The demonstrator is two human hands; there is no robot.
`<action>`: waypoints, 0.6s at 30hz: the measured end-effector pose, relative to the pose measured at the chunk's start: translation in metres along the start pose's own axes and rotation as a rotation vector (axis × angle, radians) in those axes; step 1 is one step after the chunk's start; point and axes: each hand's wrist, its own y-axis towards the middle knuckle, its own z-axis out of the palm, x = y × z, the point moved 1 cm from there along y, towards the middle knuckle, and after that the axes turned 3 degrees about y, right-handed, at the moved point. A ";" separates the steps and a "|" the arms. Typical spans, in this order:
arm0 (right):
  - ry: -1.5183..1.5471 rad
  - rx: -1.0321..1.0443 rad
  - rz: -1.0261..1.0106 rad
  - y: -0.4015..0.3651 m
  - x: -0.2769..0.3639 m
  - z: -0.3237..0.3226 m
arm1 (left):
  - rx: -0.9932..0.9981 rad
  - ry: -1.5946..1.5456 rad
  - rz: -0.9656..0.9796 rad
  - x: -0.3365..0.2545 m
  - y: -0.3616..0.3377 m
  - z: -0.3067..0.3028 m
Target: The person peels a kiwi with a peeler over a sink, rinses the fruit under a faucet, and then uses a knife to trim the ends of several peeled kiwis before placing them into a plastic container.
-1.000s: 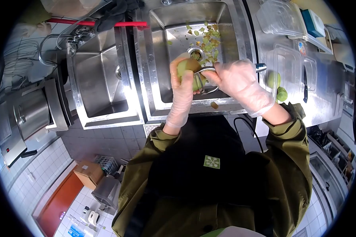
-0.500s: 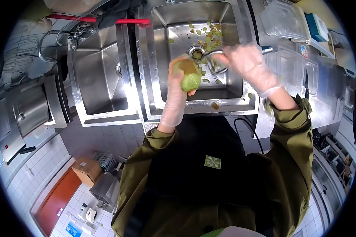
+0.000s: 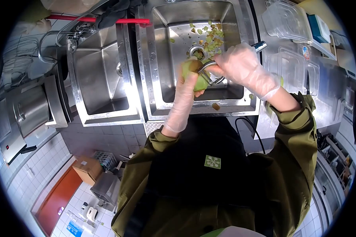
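My left hand (image 3: pixel 184 90), in a clear plastic glove, is wrapped round a partly peeled green fruit (image 3: pixel 201 83) that has a brown patch of skin on its upper side. My right hand (image 3: pixel 241 66), gloved likewise, grips a metal peeler (image 3: pixel 208 64) whose handle end sticks out past the far side of the fist. The peeler's head lies against the fruit's right side. Both hands are over the near part of a steel sink (image 3: pixel 159 59), where green and brown peelings (image 3: pixel 213 39) are scattered round the drain (image 3: pixel 196 52).
A second steel sink (image 3: pixel 101 79) is to the left, with a red bar (image 3: pixel 122 21) across its back. Clear plastic containers (image 3: pixel 288 23) stand on the counter at right. One brown peel piece (image 3: pixel 216 106) lies on the sink's front rim.
My right hand has brought the peeler down and left onto the fruit, from beside it. The left hand and fruit have shifted a little to the right.
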 end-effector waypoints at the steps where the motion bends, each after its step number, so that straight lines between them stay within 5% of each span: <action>1: -0.004 0.002 -0.007 0.000 -0.001 0.001 | -0.036 -0.009 -0.009 0.001 -0.002 0.001; 7: -0.051 -0.187 -0.146 -0.002 -0.008 0.017 | -0.016 0.021 -0.047 0.000 -0.001 -0.002; 11: -0.273 -0.278 -0.058 0.005 -0.031 0.038 | 0.211 0.122 -0.046 0.007 -0.004 -0.014; 14: -0.169 -0.195 0.065 0.011 -0.054 0.040 | 0.244 0.197 -0.116 0.003 -0.010 -0.011; 18: 0.004 0.222 0.200 0.007 -0.025 0.015 | 0.157 0.119 -0.197 0.009 0.010 -0.030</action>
